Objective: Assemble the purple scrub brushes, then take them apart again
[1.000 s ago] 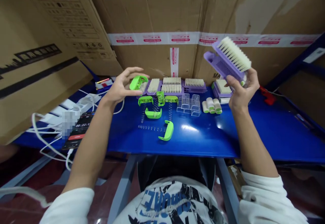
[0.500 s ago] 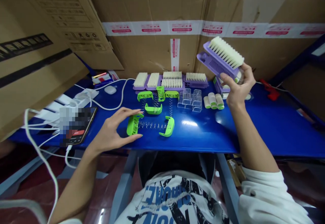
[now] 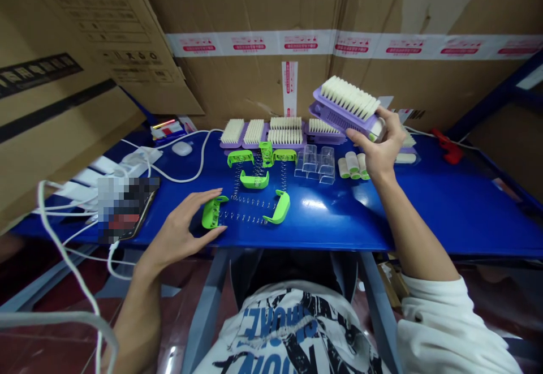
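Note:
My left hand (image 3: 180,228) rests at the table's front, thumb and fingers on either end of a bright green plastic bracket (image 3: 211,213). Thin coil springs (image 3: 246,217) stretch from near it toward a second green bracket (image 3: 280,209) on the right. Several similar green brackets (image 3: 254,180) lie just behind. Raised above the table, my right hand (image 3: 384,145) grips a purple brush (image 3: 345,105) by one end, its cream bristles facing up. My right fingers are partly hidden behind the brush.
Purple brushes (image 3: 285,132) line the back of the blue table (image 3: 339,215). Clear plastic covers (image 3: 314,164) and white rollers with green ends (image 3: 352,163) stand before them. On the left are a phone (image 3: 146,210), white cables (image 3: 199,170) and a power strip (image 3: 139,159).
My right hand has brought the brush left and lower. My left hand has shifted slightly left with the green bracket, and a second spring lying across shows more clearly.

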A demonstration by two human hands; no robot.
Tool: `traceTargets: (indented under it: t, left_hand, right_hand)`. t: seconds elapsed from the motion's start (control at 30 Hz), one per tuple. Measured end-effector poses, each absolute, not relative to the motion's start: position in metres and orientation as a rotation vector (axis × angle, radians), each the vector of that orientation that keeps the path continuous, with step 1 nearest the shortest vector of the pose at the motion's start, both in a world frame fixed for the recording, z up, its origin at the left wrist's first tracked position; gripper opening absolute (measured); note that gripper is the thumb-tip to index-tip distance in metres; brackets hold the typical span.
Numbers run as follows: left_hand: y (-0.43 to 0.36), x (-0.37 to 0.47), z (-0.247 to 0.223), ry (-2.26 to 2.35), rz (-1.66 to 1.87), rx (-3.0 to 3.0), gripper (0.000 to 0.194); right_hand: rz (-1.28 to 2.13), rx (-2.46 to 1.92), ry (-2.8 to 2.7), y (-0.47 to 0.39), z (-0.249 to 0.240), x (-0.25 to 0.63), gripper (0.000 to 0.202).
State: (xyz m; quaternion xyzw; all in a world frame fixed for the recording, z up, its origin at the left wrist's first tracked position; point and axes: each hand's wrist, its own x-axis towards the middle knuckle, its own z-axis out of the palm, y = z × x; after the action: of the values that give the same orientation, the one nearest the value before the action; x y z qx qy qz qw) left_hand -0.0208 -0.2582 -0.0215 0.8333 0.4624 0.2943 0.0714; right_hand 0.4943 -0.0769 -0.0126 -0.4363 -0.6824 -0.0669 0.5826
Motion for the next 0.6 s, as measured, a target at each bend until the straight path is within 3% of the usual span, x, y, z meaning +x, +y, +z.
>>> traceTargets:
  t: [0.6]
  left_hand:
    - [-0.241, 0.000, -0.023, 1.221, 0.813, 2.712, 0.063]
  right_hand:
    - [-0.089, -0.959, -1.483, -0.084, -0.009, 0.477, 0.081]
